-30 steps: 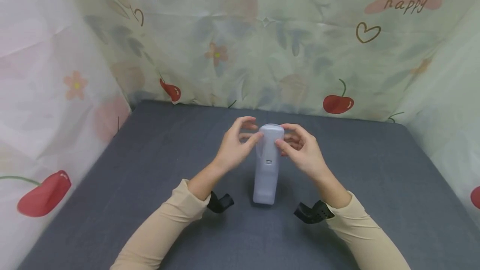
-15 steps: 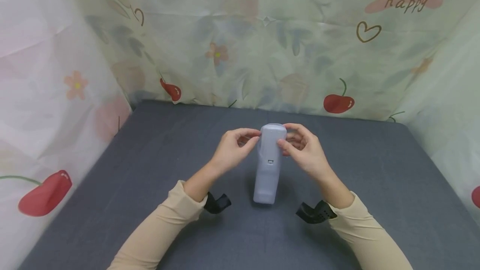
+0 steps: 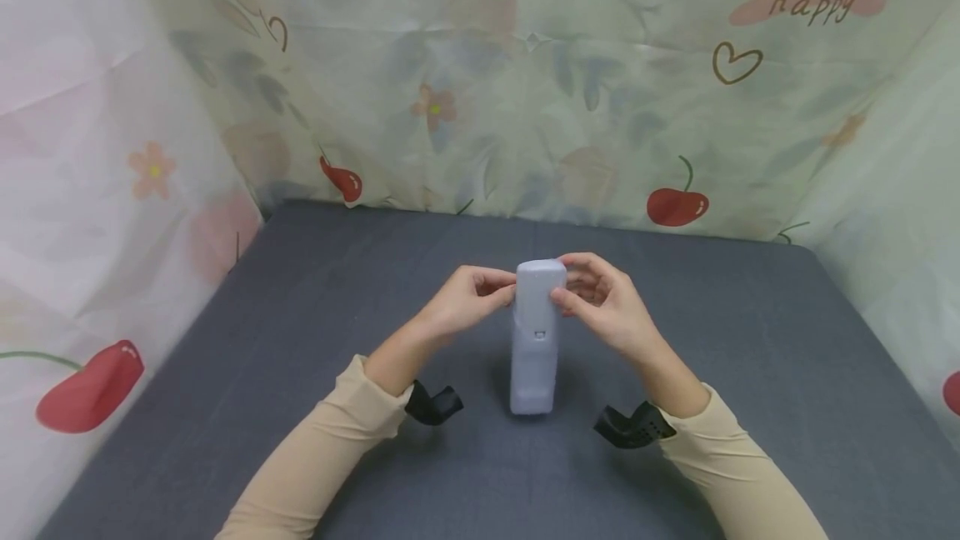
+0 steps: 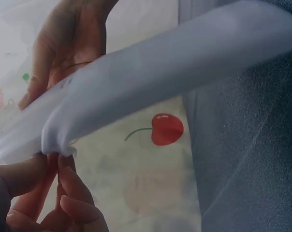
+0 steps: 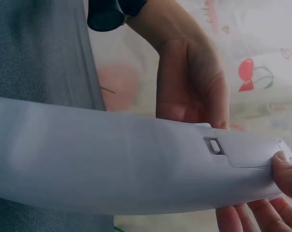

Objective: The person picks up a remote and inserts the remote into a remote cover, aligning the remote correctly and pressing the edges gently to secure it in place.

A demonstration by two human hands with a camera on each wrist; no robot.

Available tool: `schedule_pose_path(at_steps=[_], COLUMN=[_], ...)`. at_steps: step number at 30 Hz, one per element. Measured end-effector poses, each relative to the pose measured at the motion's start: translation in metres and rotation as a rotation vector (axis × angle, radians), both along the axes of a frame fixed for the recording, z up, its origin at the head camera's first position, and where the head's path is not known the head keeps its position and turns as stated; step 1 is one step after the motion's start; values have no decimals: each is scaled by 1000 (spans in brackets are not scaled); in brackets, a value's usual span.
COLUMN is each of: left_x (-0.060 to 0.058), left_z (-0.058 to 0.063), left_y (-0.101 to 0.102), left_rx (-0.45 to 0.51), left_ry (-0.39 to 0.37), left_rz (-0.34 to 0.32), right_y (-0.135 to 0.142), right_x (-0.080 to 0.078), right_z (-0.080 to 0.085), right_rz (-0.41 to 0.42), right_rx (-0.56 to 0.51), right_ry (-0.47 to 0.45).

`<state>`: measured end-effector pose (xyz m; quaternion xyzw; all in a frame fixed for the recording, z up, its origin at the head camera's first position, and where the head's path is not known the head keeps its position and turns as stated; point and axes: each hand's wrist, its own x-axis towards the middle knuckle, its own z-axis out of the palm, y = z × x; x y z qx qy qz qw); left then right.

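A long, pale lavender-white plastic device (image 3: 534,340) stands upright between the hands in the head view, its lower end close over the table. A panel seam and a small latch (image 5: 213,146) show near its upper end in the right wrist view. The right hand (image 3: 613,302) grips that upper end, thumb on the panel face and fingers behind. At the other side, the left hand (image 3: 468,298) pinches a small raised part (image 4: 59,137) of the device between thumb and fingers, seen in the left wrist view. The side facing away is hidden in the head view.
A dark grey cloth-covered table (image 3: 337,298) spreads under the hands. Printed curtains (image 3: 480,90) with cherries and lettering close off its back and both sides. Black camera mounts (image 3: 633,425) sit at both wrists.
The left hand has lowered a little, and its thumb and fingers have come together at the device's side. The device's upper end has dipped slightly and it stands straighter in the head view.
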<state>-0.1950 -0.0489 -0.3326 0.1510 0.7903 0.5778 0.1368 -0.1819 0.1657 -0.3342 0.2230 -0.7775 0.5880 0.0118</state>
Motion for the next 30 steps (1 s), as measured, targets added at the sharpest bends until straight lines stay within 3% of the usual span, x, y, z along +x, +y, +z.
schedule_pose_path(at_steps=[9, 16, 22, 30], left_x=[-3, -2, 0, -2], left_z=[-3, -7, -5, 0], left_y=[0, 1, 2, 8], left_rx=[-61, -58, 13, 122], left_ry=[7, 93, 34, -46], left_rz=[-28, -55, 25, 199], right_y=[1, 1, 2, -3], right_x=[2, 1, 0, -1], right_z=[0, 0, 2, 6], right_rz=[49, 98, 140, 129], right_rx=[37, 38, 20, 64], right_ry=[5, -21, -109, -53])
